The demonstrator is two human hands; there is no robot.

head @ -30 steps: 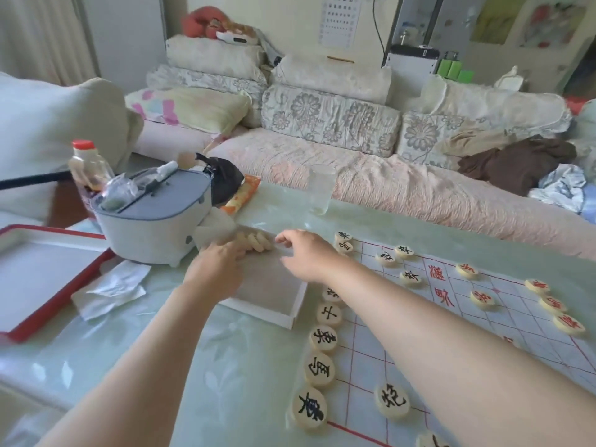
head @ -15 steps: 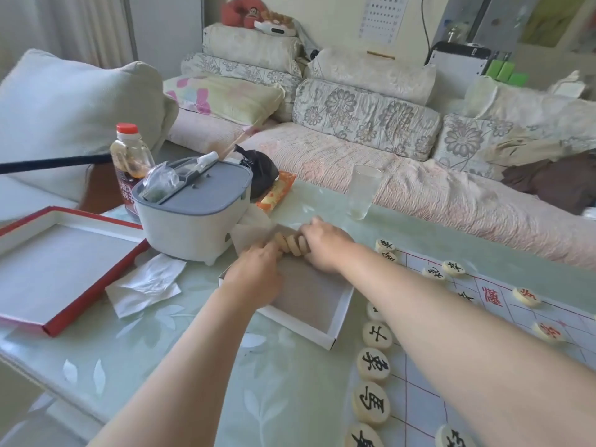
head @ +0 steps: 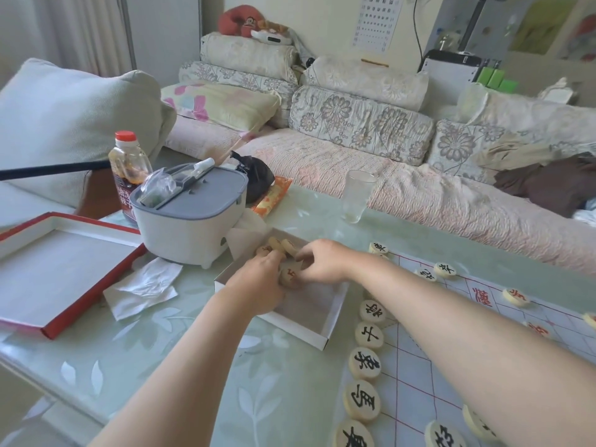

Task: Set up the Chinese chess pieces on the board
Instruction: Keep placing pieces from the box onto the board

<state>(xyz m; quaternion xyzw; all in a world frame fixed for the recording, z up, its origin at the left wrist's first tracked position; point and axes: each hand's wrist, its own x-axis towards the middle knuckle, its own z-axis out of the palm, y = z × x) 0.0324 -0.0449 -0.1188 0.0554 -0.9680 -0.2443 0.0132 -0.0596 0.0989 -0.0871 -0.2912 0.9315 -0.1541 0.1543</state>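
Note:
A shallow white box [head: 325,330] lies left of the red-lined chess board [head: 483,359]. A few loose round pieces [head: 283,245] sit in its far corner. My left hand [head: 258,285] is inside the box with its fingertips at those pieces; the back of the hand hides what the fingers hold. My right hand [head: 322,262] reaches in from the right and pinches a red-lettered piece [head: 289,275] right beside my left hand. Black-lettered pieces [head: 364,364] line the board's left edge. Red-lettered pieces [head: 516,296] lie further right.
A white and grey lidded container [head: 190,221] stands just left of the box, with a crumpled tissue [head: 145,285] in front of it. A red-edged box lid [head: 58,272] lies far left. A sauce bottle [head: 127,169] and a glass [head: 356,196] stand by the table's far edge.
My right hand has drawn back from the far corner of the box toward its middle, now with a red-lettered piece. My left hand has moved forward to the pieces. The view has shifted left.

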